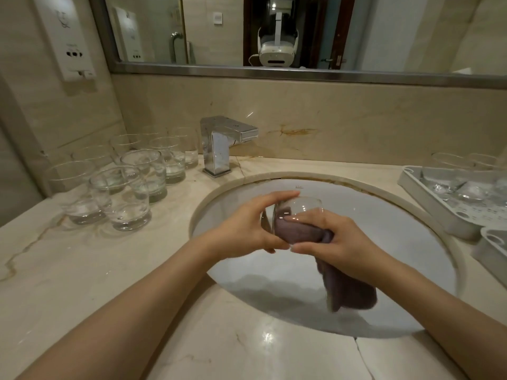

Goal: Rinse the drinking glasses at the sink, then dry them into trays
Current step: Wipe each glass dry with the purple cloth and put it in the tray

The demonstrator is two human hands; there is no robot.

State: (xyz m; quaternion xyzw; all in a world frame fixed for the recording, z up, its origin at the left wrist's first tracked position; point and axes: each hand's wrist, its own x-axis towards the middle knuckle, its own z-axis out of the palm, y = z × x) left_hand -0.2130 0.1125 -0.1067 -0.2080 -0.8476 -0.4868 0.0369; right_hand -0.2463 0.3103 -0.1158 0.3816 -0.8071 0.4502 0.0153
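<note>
Over the white sink basin (370, 220) my left hand (247, 226) grips a clear drinking glass (297, 207) lying on its side, its mouth turned right. My right hand (332, 239) holds a purple cloth (345, 286), part of it stuffed inside the glass, the rest hanging down over the basin. Several clear glasses (123, 185) stand upright on the counter at the left. At the right edge a white tray (450, 215) holds more glasses (466, 187).
A square chrome tap (219, 144) stands behind the basin; no water runs from it. A second white tray (491, 250) sits at the right edge below the first. The marble counter (82, 270) runs round the sink, with a mirror above.
</note>
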